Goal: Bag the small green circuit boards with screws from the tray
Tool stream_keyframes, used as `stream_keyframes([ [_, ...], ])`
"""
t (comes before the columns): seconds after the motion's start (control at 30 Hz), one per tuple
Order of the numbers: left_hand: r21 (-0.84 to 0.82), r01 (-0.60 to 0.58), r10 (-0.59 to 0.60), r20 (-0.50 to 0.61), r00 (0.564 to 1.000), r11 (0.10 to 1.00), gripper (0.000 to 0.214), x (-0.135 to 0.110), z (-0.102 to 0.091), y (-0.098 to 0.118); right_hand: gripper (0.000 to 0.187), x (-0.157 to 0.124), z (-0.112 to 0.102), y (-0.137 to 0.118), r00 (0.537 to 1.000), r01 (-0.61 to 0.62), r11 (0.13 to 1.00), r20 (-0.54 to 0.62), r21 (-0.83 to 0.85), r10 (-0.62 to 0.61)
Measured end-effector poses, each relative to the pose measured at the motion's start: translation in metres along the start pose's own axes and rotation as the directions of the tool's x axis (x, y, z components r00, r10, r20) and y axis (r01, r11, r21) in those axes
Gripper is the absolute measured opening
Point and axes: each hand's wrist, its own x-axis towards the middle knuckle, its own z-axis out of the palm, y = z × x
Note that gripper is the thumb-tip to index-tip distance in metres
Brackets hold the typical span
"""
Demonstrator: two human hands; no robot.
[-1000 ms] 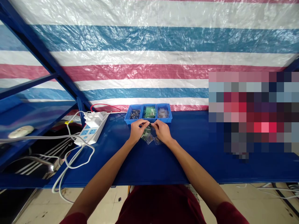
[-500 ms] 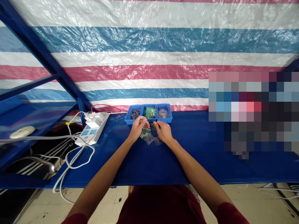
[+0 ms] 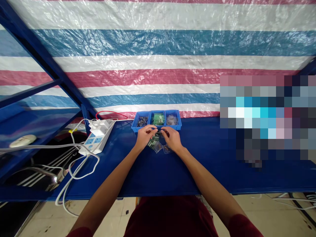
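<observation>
Head view, hands [image 3: 144,137] near small bags [image 3: 157,147], tiny piece [image 3: 159,131] between them indistinct

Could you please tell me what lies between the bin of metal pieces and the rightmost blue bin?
In the head view, the middle bin, with green contents, lies between them.

Table [image 3: 160,174]: deep blue. Three bins [image 3: 165,119], table's far edge: brighter blue. Contents from left: silver-grey and dark metal pieces [image 3: 142,122]; green packets [image 3: 157,118]; whitish packets [image 3: 172,119]. Nearer the table's near edge: green pieces [image 3: 152,142], clear bags [image 3: 158,148] showing brassy tones. Power strip [image 3: 93,146], table's left edge: white, light-blue socket panels. Backdrop sheet [image 3: 148,42]: horizontal white, blue, red stripes. Shirt [image 3: 170,215]: dark red.
</observation>
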Motion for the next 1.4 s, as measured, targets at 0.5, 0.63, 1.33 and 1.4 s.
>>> stream_keyframes([
  [0.5,-0.071,0.008,-0.005,0.041,0.999,0.997,0.03,-0.003,0.001,0.005,0.025,0.0,0.004,0.003,1.0,0.024,0.997,-0.012,0.071,-0.024],
  [0.63,0.018,-0.03,0.03,0.006,1.0,0.999,0.03,-0.003,0.0,0.003,0.027,0.0,0.004,0.003,1.0,0.006,0.998,-0.016,0.056,-0.005],
  [1.33,0.81,-0.105,0.591,-0.325,0.739,0.577,0.034,0.013,-0.044,-0.015,0.024,0.0,0.005,0.002,0.996,0.001,1.0,0.084,-0.026,0.001],
  [1.4,0.859,-0.028,0.521,-0.284,0.805,0.511,0.034,0.016,-0.045,-0.019,0.02,0.0,0.005,0.002,0.991,-0.02,0.996,0.131,-0.086,0.031],
])
